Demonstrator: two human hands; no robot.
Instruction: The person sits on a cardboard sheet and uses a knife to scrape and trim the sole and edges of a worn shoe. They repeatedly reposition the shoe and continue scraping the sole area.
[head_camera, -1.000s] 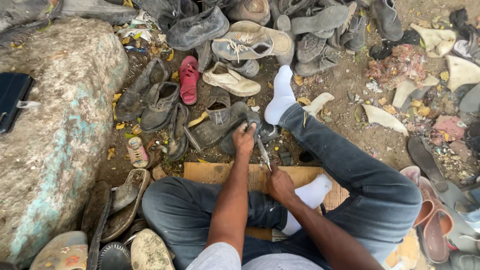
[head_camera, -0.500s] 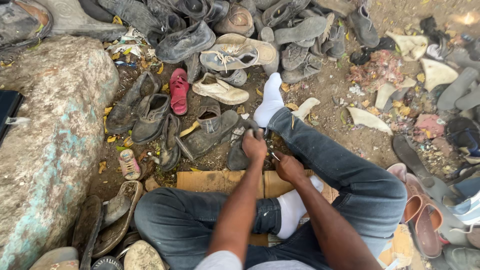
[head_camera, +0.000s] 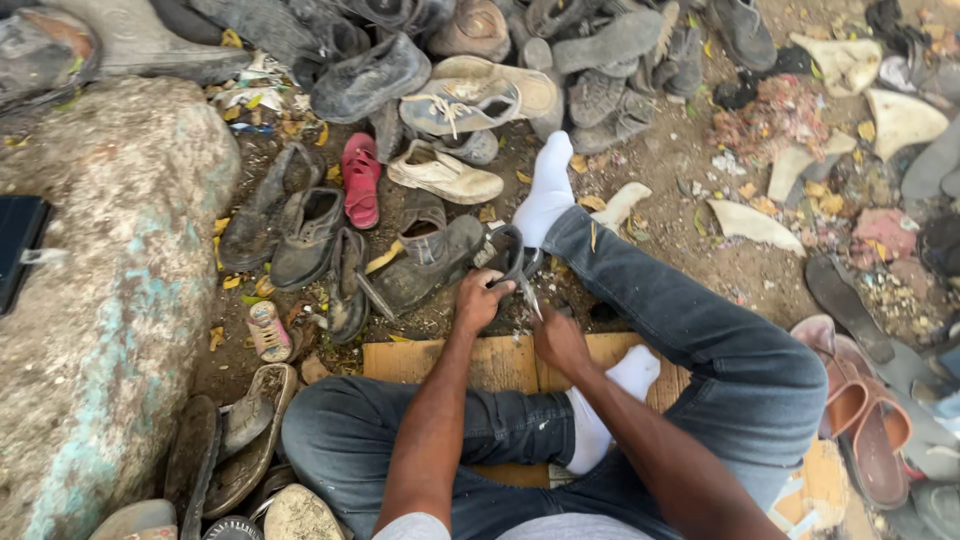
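Note:
I sit on the ground with legs in blue jeans and white socks. My left hand (head_camera: 481, 299) grips a dark worn shoe piece (head_camera: 508, 255) just in front of my knees. My right hand (head_camera: 557, 338) is closed on a thin metal tool (head_camera: 527, 296) whose tip points up at that shoe piece. Both hands work over a brown cardboard sheet (head_camera: 430, 360) lying between my legs. What the tool tip touches is too small to make out.
A heap of old shoes (head_camera: 470, 95) covers the dirt ahead, with a red sandal (head_camera: 360, 180) and a beige shoe (head_camera: 445, 173). A large rock (head_camera: 100, 290) rises at left. Brown sandals (head_camera: 860, 420) and scraps lie right.
The view has shifted and moved closer. My hands stay together on the dark shoe piece, the right one now slightly lower with the tool angled upward.

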